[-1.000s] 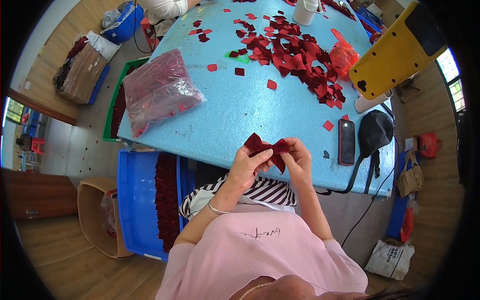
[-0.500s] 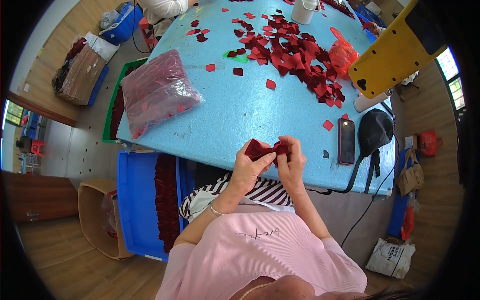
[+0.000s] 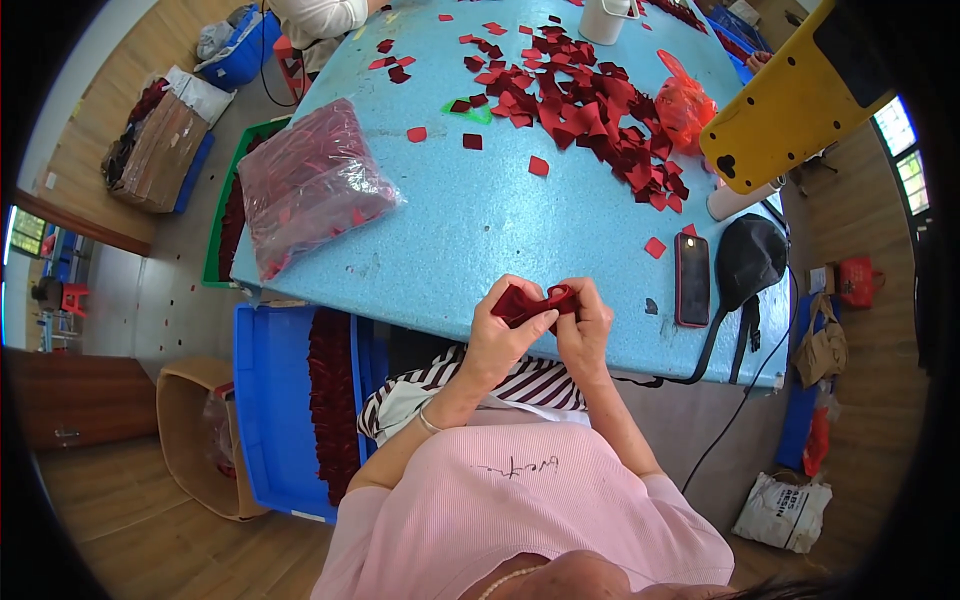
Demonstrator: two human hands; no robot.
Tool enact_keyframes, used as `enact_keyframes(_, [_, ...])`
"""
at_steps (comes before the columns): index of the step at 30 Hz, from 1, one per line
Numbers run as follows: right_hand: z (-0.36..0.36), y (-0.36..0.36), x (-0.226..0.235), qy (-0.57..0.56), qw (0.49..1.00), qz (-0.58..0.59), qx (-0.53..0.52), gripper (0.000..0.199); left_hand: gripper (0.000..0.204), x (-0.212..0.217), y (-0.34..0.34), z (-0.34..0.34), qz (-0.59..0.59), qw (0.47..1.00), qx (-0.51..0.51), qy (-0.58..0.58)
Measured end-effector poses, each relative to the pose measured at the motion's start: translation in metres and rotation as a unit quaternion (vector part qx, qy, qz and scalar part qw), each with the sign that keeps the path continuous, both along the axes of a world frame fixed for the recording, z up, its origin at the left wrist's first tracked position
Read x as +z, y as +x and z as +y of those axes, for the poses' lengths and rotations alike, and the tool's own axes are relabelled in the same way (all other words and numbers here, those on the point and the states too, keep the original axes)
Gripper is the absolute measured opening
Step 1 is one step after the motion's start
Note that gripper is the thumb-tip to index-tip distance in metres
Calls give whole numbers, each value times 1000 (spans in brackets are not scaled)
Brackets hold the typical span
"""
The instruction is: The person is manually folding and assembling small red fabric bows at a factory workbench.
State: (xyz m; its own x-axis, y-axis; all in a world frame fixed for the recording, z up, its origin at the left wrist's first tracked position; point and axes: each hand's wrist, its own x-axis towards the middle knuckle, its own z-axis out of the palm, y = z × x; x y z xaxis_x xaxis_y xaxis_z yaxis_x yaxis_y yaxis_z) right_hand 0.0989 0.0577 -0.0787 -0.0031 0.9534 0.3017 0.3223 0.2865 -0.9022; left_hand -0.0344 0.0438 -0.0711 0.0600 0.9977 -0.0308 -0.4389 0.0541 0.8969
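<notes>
Above the near edge of the table, a dark red fabric bow (image 3: 516,304) is held between my two hands. My left hand (image 3: 497,335) pinches its left loop and middle, thumb stretched toward the centre. The right loop sits in the closed fingers of my right hand (image 3: 584,325). Part of the bow is hidden behind my fingers. Farther off on the table lies a heap of small red fabric squares (image 3: 600,110), with a few strays such as one square (image 3: 538,166) nearer to me.
A clear bag of red pieces (image 3: 315,185) lies at the left table edge. At right are a phone (image 3: 692,280), a black cap-like item (image 3: 752,262) and a yellow device (image 3: 790,110). A blue bin (image 3: 275,400) holding a dark red row stands at lower left. Another person's sleeve (image 3: 320,15) shows far left.
My fingers have shifted slightly on the bow, and its right loop now curls more between my right fingers. At the far right edge a bit of another person's hand has appeared.
</notes>
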Motion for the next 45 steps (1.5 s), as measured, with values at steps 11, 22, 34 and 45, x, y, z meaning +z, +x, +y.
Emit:
enact_keyframes(11, [-3,-5,-3,-27,995,95,-6,10,26,-1,5,-1,11,1000,18,13])
enact_keyframes(22, [-6,-5,-9,-129,949,286,-20,19,24,-1,-26,-15,-130,986,-30,-95])
enact_keyframes(34, [-26,-15,-3,-151,950,273,-8,19,22,3,-40,-31,-61,995,-65,-36])
enact_keyframes(45, [-29,-21,-8,-101,974,202,-18,16,17,-2,-37,-29,17,996,-86,-12])
